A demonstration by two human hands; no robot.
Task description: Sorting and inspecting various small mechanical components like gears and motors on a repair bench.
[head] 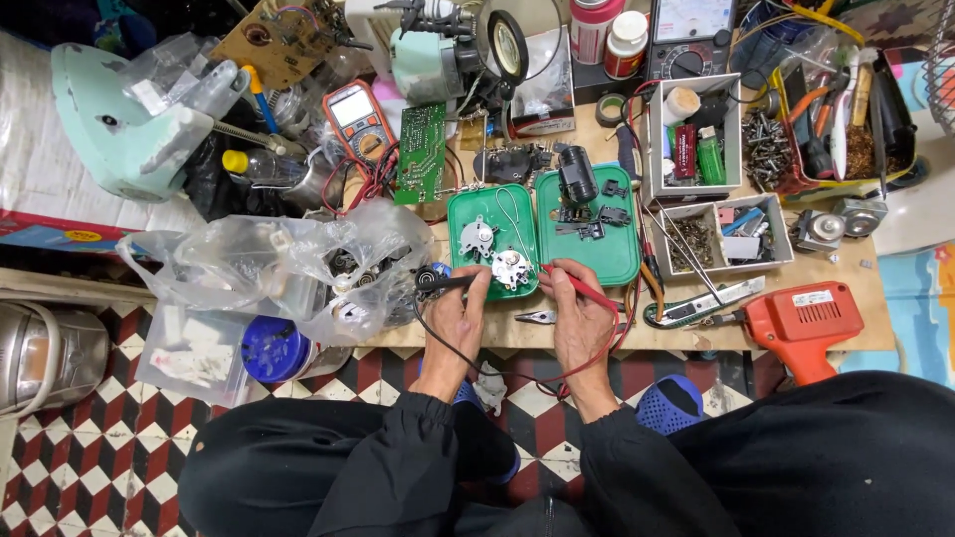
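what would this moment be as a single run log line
left hand: holds black probe | right hand: holds red probe | both tips at round metal part | part on green tray

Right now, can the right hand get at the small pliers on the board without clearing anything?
Probably yes. The small pliers lie bare on the board just left of the right hand, nothing over them. But that hand holds the red probe, so its fingers are occupied.

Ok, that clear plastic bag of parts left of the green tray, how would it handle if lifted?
The clear plastic bag looks thin and crumpled, so probably floppy and sagging. Metal parts inside likely make it heavy for its size and prone to shifting, and sharp edges might tear it.
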